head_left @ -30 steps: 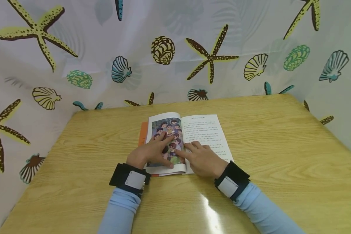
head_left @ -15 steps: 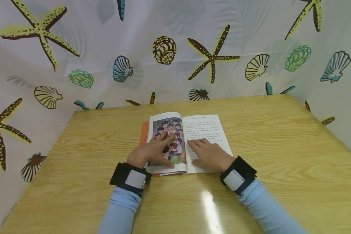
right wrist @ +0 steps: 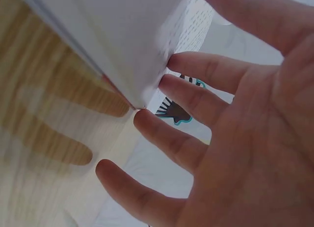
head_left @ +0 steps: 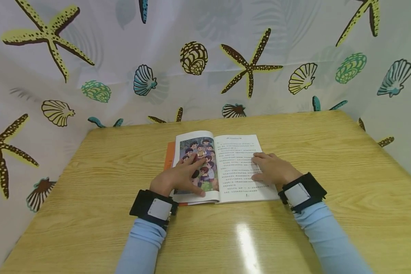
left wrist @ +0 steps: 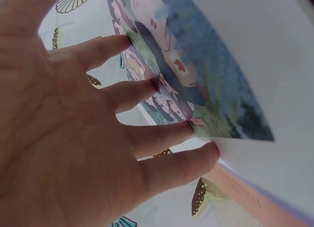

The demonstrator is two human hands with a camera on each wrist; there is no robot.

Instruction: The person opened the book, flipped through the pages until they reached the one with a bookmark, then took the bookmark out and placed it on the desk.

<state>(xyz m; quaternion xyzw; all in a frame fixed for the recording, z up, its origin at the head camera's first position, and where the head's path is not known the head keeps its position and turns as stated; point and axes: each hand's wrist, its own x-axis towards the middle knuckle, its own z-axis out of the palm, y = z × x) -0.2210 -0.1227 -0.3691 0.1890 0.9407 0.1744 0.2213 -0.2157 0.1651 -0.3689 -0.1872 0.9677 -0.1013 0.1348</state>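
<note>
An open book lies on the table, an illustration of several children on its left page and printed text on its right. My left hand rests on the illustrated page with fingers spread; in the left wrist view the fingertips touch the picture. My right hand is at the right page's outer edge, fingers extended. In the right wrist view, two fingertips meet the page, another is at the book's edge, and the little finger is beyond it. An orange cover strip shows at the book's left.
The wooden table extends around the book on all sides. Behind it hangs a white cloth printed with starfish and shells. A bright light reflection lies on the tabletop near the front.
My right hand has slid rightward across the text page from near the centre fold to the outer edge, uncovering the lower text. My left hand has stayed on the picture.
</note>
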